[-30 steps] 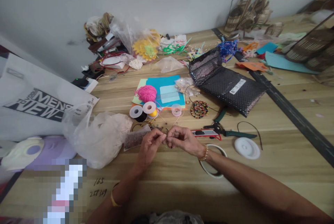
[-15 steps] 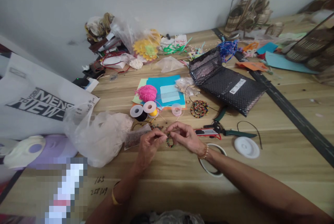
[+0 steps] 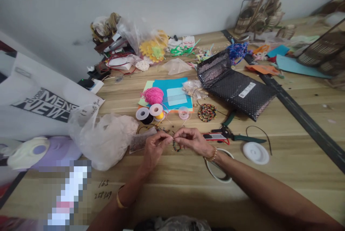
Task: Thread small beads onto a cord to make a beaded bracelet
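Observation:
My left hand [image 3: 157,145] and my right hand [image 3: 192,140] meet fingertip to fingertip above the table, both closed in a pinch. Between the tips shows a thin strand, seemingly the cord of a small beaded bracelet [image 3: 177,147]. This ring of multicoloured beads is just below my right fingers, which partly cover it; whether it hangs or touches the table I cannot tell. Loose dark beads [image 3: 162,129] lie just beyond my fingers. A small plastic bag of beads [image 3: 141,140] is beside my left hand. To the right of my right hand lies a utility knife [image 3: 215,136].
Behind my hands stand a black thread spool [image 3: 145,116], a yellow thread spool [image 3: 157,111] and pink yarn [image 3: 153,95]. Coiled bead strings [image 3: 207,112], green-handled pliers [image 3: 228,130] and a black bubble mailer [image 3: 239,87] lie right. A tape roll [image 3: 219,175] sits under my right wrist.
My fingertips have drawn together and my right fingers have come down lower, level with the left. The bracelet is still below them. The whole view has shifted slightly.

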Demonstrator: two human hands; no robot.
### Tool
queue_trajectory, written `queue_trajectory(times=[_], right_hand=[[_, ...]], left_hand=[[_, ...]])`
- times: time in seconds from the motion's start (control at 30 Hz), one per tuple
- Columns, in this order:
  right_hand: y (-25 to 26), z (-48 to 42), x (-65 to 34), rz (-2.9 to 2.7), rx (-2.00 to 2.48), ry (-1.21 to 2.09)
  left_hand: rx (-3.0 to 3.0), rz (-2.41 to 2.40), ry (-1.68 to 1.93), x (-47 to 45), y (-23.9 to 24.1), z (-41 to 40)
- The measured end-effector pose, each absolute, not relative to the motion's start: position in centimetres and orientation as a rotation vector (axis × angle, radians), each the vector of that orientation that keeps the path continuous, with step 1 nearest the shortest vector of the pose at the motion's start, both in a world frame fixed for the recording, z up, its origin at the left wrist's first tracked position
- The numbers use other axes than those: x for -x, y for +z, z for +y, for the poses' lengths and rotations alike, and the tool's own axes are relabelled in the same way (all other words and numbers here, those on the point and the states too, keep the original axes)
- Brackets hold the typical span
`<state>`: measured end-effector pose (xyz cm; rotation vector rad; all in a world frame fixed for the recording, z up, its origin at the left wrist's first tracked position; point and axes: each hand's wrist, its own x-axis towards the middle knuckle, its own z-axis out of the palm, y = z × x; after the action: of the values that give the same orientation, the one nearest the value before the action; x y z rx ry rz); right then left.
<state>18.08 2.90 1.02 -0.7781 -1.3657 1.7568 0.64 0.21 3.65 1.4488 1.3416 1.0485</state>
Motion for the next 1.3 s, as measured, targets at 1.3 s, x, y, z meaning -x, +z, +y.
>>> queue_trajectory(times=[1.3], right_hand=[[1.0, 3.4, -18.2, -1.334, 0.943, 1.667]], left_hand=[[-2.301, 1.229, 0.284, 1.0, 4.1, 0.2]])
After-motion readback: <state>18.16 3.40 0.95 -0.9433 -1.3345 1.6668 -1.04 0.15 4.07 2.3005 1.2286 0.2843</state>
